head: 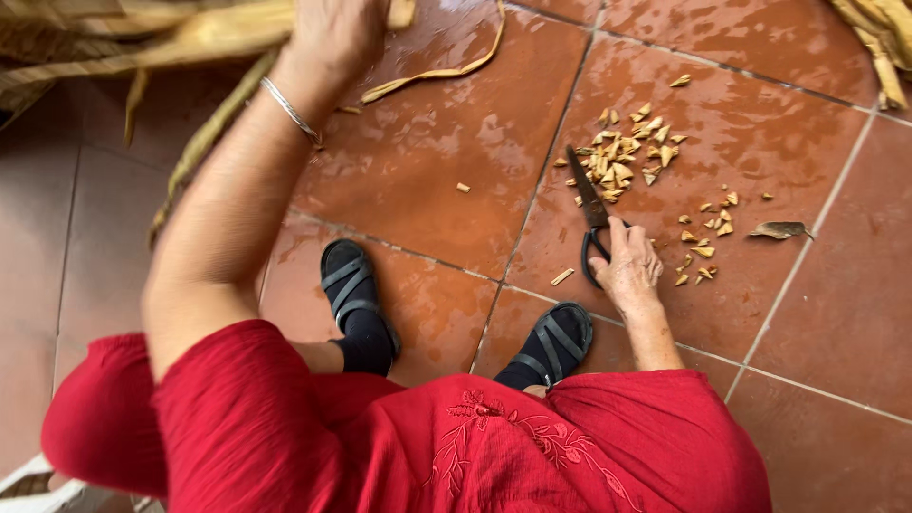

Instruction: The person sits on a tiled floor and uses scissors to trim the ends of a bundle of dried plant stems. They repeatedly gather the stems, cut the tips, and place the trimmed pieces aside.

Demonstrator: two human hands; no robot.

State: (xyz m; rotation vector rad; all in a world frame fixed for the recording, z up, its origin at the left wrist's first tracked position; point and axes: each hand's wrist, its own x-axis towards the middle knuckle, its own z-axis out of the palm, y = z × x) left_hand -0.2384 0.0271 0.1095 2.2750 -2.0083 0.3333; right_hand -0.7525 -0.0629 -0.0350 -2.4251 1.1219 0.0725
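My right hand (628,266) grips the black handles of a pair of scissors (590,204), whose blades lie on the red tiled floor (427,180) and point at a pile of small dry leaf cuttings (622,152). My left hand (334,36), with a silver bangle (291,111) on the wrist, reaches up to the top of the view and touches long dry yellow leaves (171,43); whether its fingers close on them cannot be seen. I wear red clothing and black sandals (356,299).
More scattered cuttings (705,242) and one dry brown leaf (779,229) lie to the right of the scissors. A long curled leaf strip (446,68) rests on the wet tiles. Another bundle of dry leaves (883,38) sits at the top right corner.
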